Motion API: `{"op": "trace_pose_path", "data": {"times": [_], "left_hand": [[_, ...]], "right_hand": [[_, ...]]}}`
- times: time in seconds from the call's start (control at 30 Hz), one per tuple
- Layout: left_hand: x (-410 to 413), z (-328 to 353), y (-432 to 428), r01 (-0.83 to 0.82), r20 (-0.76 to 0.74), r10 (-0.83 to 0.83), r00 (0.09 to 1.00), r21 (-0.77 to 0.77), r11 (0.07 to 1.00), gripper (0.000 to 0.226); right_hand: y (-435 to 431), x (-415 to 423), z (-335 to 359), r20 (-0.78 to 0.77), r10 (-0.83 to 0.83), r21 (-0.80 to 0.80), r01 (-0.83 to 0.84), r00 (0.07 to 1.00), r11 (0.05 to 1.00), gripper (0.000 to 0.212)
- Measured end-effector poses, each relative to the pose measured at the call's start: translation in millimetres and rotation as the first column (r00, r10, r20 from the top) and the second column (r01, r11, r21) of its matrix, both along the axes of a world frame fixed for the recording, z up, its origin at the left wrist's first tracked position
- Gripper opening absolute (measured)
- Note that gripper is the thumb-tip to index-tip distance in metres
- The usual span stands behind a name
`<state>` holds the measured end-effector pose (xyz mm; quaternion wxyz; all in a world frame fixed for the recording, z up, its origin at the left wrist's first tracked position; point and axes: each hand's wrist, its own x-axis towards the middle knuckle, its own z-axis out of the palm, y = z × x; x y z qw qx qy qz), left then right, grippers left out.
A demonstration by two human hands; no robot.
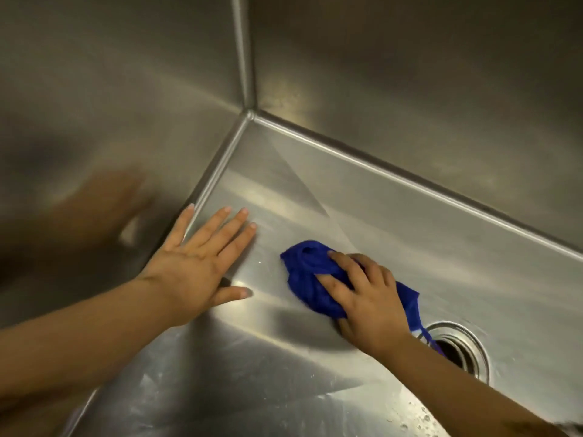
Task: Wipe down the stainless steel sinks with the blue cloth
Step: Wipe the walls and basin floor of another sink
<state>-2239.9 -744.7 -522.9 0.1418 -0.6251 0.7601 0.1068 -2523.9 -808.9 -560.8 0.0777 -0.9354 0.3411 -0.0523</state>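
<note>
The head view looks down into one steel sink (394,216), whose floor fills the middle and lower frame while two walls rise at 10 and 1 o'clock and meet in a corner seam near 12. Inside the sink lie only the cloth (310,279) and the two hands. The cloth, deep blue and bunched, sits on the floor just right of centre, with a thin tail trailing toward 4 o'clock onto the rim of the drain (463,348). The right hand (369,298) presses down on the cloth, fingers slightly parted and curled over the wad, thumb tucked at its lower edge. The left hand (202,263) lies flat on the bare floor at 9 o'clock from the cloth, near but not touching it, fingers spread, the little finger against the seam with the left wall. That wall carries a blurred reflection of the hand. The floor is brushed metal with faint streaks, and water droplets speckle it toward 5 o'clock.
</note>
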Motion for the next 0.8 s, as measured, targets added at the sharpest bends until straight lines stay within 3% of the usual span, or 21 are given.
{"op": "trace_pose_path", "data": {"times": [0.07, 0.23, 0.47, 0.53, 0.6, 0.67, 0.8], "left_hand": [[7.0, -2.4, 6.2, -0.023, -0.001, 0.023, 1.0, -0.009, 1.0, 0.088], [11.7, 4.2, 25.7, -0.045, 0.002, 0.045, 0.999, 0.003, 0.999, 0.086], [3.5, 44.0, 55.6, -0.06, 0.212, 0.038, 0.976, 0.099, 0.993, 0.083], [-1.1, 52.3, 65.6, -0.101, 0.299, 0.024, 0.954, 0.247, 0.964, 0.086], [-2.7, 57.2, 68.0, -0.125, 0.349, 0.021, 0.937, 0.281, 0.952, 0.086], [-0.5, 61.9, 73.5, -0.145, 0.383, 0.021, 0.923, 0.296, 0.944, 0.087], [3.7, 65.6, 77.7, -0.134, 0.472, -0.048, 0.88, 0.343, 0.93, 0.091]], "right_hand": [[-28.1, 24.6, 1.8, -0.013, -0.102, 0.028, 0.102, 0.995, 0.994, 0.056], [-47.5, 79.3, 8.0, -0.052, -0.375, 0.123, 0.379, 0.925, 0.917, 0.069], [30.4, 56.4, -0.9, -0.037, -0.066, 0.086, 0.069, 0.997, 0.994, 0.083], [43.8, 54.3, 1.0, -0.053, -0.006, 0.125, 0.013, 0.999, 0.992, 0.08], [28.1, 61.8, 1.8, -0.066, 0.038, 0.122, -0.03, 0.997, 0.992, 0.078], [0.7, 82.6, 3.5, -0.06, 0.016, 0.126, -0.008, 0.998, 0.992, 0.072], [-35.6, 143.1, 10.6, -0.048, -0.227, 0.136, 0.231, 0.973, 0.963, 0.068]]}}
